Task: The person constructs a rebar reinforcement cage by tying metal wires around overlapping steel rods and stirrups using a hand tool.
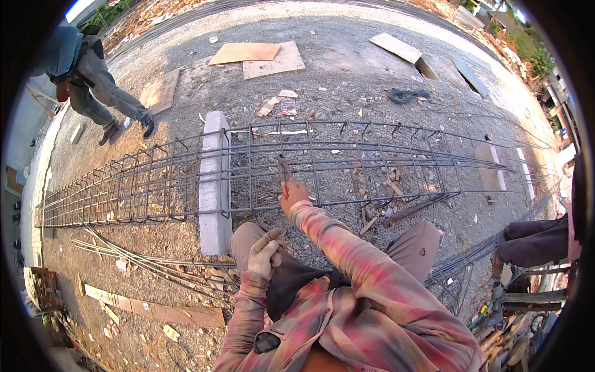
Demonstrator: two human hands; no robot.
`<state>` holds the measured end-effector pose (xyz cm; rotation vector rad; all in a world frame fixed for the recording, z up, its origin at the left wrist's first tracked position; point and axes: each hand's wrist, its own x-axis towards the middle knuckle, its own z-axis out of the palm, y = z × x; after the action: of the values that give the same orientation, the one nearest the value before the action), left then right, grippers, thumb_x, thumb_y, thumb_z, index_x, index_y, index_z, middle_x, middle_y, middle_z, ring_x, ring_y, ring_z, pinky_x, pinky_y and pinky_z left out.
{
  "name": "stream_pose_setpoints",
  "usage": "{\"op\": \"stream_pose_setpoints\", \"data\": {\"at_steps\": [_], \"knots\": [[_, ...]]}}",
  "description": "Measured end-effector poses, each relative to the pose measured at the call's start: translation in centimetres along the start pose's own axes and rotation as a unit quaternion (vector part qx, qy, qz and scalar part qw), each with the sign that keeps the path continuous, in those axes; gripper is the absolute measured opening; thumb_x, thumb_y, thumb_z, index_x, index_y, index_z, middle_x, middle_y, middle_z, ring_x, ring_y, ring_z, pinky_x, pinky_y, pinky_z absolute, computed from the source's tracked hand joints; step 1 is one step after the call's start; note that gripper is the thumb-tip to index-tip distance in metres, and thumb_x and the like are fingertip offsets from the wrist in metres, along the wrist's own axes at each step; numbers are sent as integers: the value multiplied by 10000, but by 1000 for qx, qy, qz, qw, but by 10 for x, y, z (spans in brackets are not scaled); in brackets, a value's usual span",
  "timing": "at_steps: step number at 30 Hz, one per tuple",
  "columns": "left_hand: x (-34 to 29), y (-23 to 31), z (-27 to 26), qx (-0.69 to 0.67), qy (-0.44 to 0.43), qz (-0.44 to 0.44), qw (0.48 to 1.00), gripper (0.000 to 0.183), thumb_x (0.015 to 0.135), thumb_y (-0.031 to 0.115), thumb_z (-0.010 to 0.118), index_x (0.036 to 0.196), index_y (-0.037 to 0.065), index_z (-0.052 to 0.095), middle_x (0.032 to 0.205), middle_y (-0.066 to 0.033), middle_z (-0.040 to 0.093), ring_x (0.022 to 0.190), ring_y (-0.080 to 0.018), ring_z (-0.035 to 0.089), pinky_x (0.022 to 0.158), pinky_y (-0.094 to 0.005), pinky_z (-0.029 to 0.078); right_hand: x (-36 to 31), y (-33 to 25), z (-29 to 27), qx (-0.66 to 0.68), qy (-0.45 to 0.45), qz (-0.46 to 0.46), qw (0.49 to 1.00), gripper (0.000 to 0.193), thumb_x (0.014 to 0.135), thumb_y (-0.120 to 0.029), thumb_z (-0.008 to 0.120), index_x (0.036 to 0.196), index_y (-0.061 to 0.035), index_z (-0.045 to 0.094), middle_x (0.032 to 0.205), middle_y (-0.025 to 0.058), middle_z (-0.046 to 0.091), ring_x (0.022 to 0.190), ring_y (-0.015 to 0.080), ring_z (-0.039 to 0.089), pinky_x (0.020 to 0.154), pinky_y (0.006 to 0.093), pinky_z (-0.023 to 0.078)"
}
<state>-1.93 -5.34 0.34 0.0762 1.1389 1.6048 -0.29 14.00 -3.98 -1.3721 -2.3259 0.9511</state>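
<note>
Head, right hand (294, 195): you grip pliers (285, 170)
Left hand (265, 254): curled, contents unclear
Rebar cage (250, 167): seemingly plier work; next needs steady aim

Illumination: bright daylight. The ground (365, 96) around the right hand (294, 194) lies in soft shade; a pale sunlit strip (266, 22) crosses far beyond it. Sky (77, 9) glares far ahead-left of the hand. Fisheye distortion bows the steel cage (250, 167) near the hand; black surrounds the view.
</note>
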Motion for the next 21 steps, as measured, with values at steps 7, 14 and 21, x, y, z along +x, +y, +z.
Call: {"op": "stream_pose_setpoints", "data": {"at_steps": [7,14,21], "knots": [[-7,8,-14,-44,2,-14,999,326,879,55,471,1197,-13,488,785,-79,587,457,-45,376,405,-175,278,37,100,-103,-159,149,53,974,432,768,-246,622,1138,-57,503,1120,185,523,1049,364,502,892,425,418],[-2,14,-21,-63,-34,-48,996,322,878,56,480,1192,-10,493,775,-87,588,459,-49,379,402,-181,278,48,188,-160,-259,-101,160,947,282,796,-218,580,1011,-38,548,992,238,607,977,390,568,856,439,439],[-4,19,-29,-56,-37,-84,994,326,877,46,474,1197,-11,489,786,-103,590,460,-51,373,410,-185,280,44,191,-143,-245,-73,130,958,226,795,-167,572,980,-41,548,923,241,610,905,412,578,799,457,454]]}}
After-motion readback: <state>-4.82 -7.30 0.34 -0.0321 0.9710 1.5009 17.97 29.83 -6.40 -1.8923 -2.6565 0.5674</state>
